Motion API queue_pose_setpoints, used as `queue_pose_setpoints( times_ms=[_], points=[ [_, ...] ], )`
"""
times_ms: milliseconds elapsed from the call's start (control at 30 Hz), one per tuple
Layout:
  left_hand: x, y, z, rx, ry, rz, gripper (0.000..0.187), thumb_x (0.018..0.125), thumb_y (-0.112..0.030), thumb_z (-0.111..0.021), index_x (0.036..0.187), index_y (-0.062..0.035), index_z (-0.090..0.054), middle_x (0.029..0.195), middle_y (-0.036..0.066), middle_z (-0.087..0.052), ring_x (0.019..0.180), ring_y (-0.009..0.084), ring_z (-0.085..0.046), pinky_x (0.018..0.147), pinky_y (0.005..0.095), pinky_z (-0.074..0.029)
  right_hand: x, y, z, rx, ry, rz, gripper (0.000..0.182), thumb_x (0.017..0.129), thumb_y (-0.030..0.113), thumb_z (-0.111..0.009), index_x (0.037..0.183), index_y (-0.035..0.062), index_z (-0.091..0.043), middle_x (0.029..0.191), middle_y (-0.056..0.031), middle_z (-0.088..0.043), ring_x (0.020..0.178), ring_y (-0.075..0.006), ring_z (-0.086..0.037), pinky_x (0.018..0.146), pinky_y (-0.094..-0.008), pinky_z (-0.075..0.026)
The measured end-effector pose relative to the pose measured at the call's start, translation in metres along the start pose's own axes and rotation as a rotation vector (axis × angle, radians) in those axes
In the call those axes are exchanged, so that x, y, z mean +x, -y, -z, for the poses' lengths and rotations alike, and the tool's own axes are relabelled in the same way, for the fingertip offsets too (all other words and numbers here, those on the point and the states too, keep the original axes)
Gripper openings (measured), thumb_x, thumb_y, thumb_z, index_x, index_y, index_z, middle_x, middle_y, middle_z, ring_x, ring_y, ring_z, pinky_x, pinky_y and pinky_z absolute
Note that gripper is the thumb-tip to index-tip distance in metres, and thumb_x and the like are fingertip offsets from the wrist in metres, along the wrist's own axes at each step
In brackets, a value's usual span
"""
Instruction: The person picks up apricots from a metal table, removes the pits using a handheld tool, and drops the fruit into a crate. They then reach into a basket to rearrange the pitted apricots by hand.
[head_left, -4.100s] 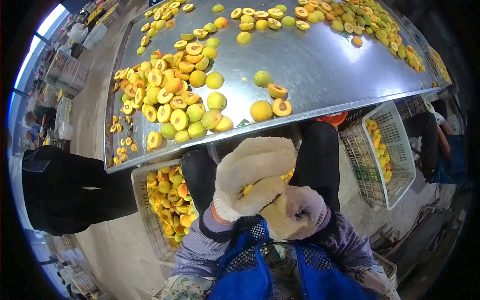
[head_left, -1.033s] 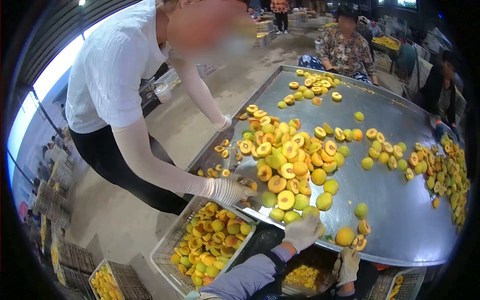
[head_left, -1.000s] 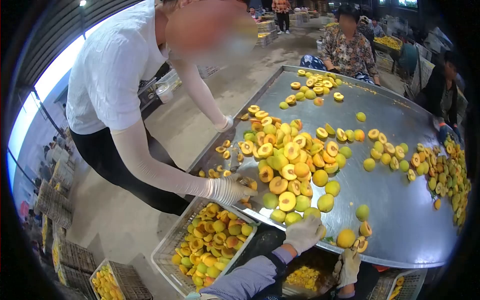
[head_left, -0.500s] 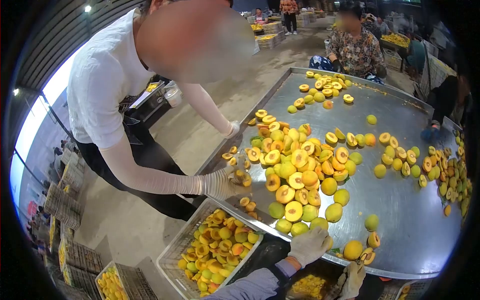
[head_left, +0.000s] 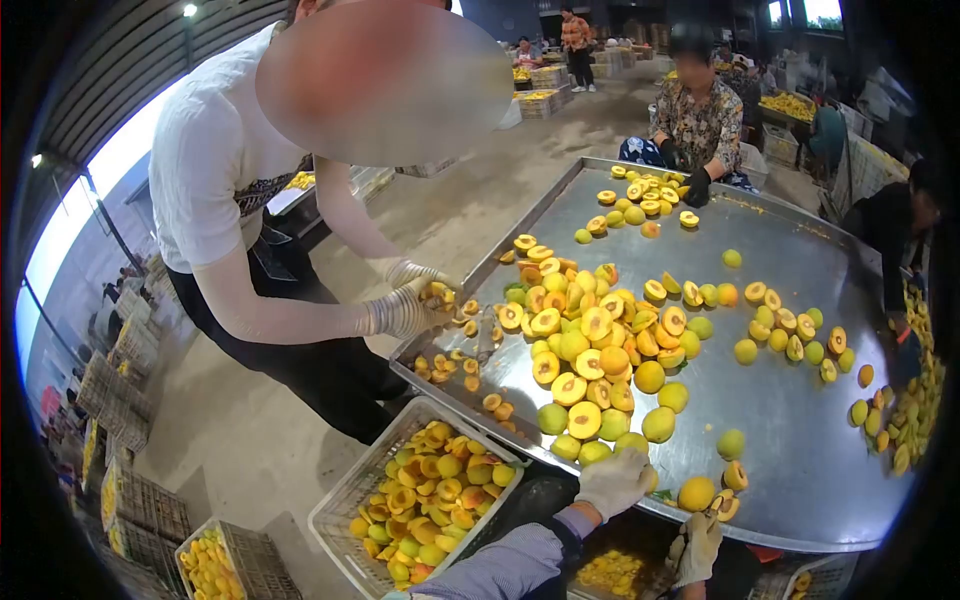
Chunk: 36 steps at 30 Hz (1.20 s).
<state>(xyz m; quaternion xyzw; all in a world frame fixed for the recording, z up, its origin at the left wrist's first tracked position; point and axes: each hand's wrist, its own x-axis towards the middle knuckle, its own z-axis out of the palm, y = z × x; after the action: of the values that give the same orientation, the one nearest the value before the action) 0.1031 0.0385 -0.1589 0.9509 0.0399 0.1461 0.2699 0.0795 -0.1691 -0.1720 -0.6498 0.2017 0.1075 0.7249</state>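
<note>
My left hand [head_left: 612,484], in a pale work glove, is closed at the near edge of the metal table [head_left: 780,400]. A yellow peach [head_left: 651,479] shows at its fingertips, and most of it is hidden. Lower right, my gloved right hand [head_left: 696,550] is closed just off the table edge; what its fingers hold is hidden. A whole peach [head_left: 697,493] and a cut peach half [head_left: 735,475] lie just beyond it. Ahead of my left hand spreads a heap of whole and halved peaches [head_left: 590,350], some halves showing pits.
A plastic crate [head_left: 330,510] of peach pieces stands left of my arm. Below my hands is a container with yellow pieces [head_left: 610,572]. A co-worker in a white shirt [head_left: 200,190] leans at the table's left side; others work at the far end and right. Stacked crates [head_left: 115,400] stand far left.
The white-shirted co-worker's hands have drawn together at the table's left edge, with peach pieces in them. A far co-worker's black-gloved hand now reaches onto the table. My hands have barely moved.
</note>
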Motion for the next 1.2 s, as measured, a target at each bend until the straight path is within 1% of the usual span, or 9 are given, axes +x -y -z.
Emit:
queue_pose_setpoints(
  times_ms=[233,367,433,500,567,700,733,1067,1200],
  points=[
    [0.002,0.002,0.000,-0.007,0.113,0.060,0.027,0.092,-0.033,-0.047,0.094,-0.0095,-0.061,0.092,0.011,-0.062,0.084,0.0311,-0.063,0.071,0.0424,-0.051,-0.020,0.031,-0.015,-0.040,-0.003,-0.166,0.023,0.088,0.029,-0.056,0.077,0.0124,-0.044,0.049,0.0010,-0.037,0.030,-0.0118,-0.034,0.028,-0.0276,-0.026],
    [0.004,-0.003,0.011,-0.003,0.200,0.128,0.030,0.092,-0.035,-0.046,0.098,-0.0106,-0.062,0.096,0.012,-0.063,0.085,0.0327,-0.064,0.072,0.0444,-0.051,-0.005,0.010,-0.010,0.014,-0.014,-0.075,0.023,0.089,0.029,-0.055,0.076,0.0126,-0.045,0.048,0.0013,-0.037,0.031,-0.0114,-0.035,0.028,-0.0274,-0.027],
    [0.008,-0.009,0.019,0.033,0.261,0.150,0.032,0.092,-0.036,-0.045,0.098,-0.0106,-0.062,0.097,0.014,-0.064,0.085,0.0348,-0.063,0.073,0.0468,-0.051,-0.002,0.006,-0.002,-0.009,0.058,-0.014,0.020,0.088,0.022,-0.055,0.074,0.0084,-0.048,0.061,-0.0018,-0.050,0.043,-0.0102,-0.045,0.038,-0.0252,-0.034],
    [0.008,-0.007,0.015,0.037,0.265,0.156,0.035,0.092,-0.038,-0.043,0.094,-0.0097,-0.063,0.094,0.016,-0.064,0.083,0.0373,-0.063,0.073,0.0482,-0.050,-0.024,0.036,-0.013,-0.044,0.068,-0.108,0.020,0.088,0.022,-0.055,0.075,0.0085,-0.049,0.059,-0.0014,-0.049,0.041,-0.0101,-0.043,0.037,-0.0257,-0.033],
    [0.008,-0.010,0.017,0.030,0.234,0.173,0.034,0.091,-0.040,-0.046,0.094,-0.0111,-0.064,0.094,0.016,-0.064,0.083,0.0375,-0.064,0.073,0.0480,-0.050,-0.007,0.009,-0.004,-0.060,0.013,-0.043,0.020,0.087,0.023,-0.056,0.075,0.0086,-0.050,0.055,-0.0010,-0.047,0.039,-0.0100,-0.042,0.036,-0.0260,-0.032],
    [0.008,-0.011,0.017,0.039,0.182,0.139,0.028,0.089,-0.037,-0.050,0.090,-0.0121,-0.064,0.090,0.014,-0.065,0.079,0.0367,-0.064,0.069,0.0472,-0.050,-0.028,0.050,-0.015,-0.095,0.057,-0.183,0.021,0.086,0.025,-0.057,0.077,0.0065,-0.054,0.056,-0.0009,-0.048,0.039,-0.0109,-0.042,0.037,-0.0275,-0.034],
    [0.007,-0.010,0.015,0.025,0.197,0.125,0.028,0.089,-0.037,-0.050,0.090,-0.0121,-0.064,0.090,0.014,-0.065,0.079,0.0367,-0.064,0.069,0.0472,-0.050,-0.021,0.041,-0.010,-0.201,0.051,-0.071,0.021,0.086,0.025,-0.058,0.077,0.0057,-0.054,0.057,-0.0011,-0.048,0.039,-0.0115,-0.042,0.038,-0.0279,-0.035],
    [0.008,-0.004,0.014,0.059,0.173,0.091,0.027,0.090,-0.036,-0.050,0.093,-0.0137,-0.064,0.095,0.012,-0.062,0.081,0.0347,-0.064,0.069,0.0462,-0.050,-0.005,0.069,0.002,-0.074,0.077,-0.163,0.023,0.086,0.027,-0.056,0.077,0.0073,-0.049,0.053,-0.0042,-0.046,0.037,-0.0144,-0.041,0.035,-0.0295,-0.034],
    [0.025,0.016,0.028,-0.109,0.416,-0.041,0.032,0.089,-0.040,-0.050,0.094,-0.0118,-0.065,0.095,0.013,-0.064,0.084,0.0350,-0.063,0.073,0.0435,-0.049,0.003,0.063,0.004,-0.098,0.073,-0.154,0.023,0.085,0.026,-0.057,0.075,0.0060,-0.052,0.056,-0.0038,-0.049,0.042,-0.0136,-0.047,0.038,-0.0286,-0.036]
  ],
)
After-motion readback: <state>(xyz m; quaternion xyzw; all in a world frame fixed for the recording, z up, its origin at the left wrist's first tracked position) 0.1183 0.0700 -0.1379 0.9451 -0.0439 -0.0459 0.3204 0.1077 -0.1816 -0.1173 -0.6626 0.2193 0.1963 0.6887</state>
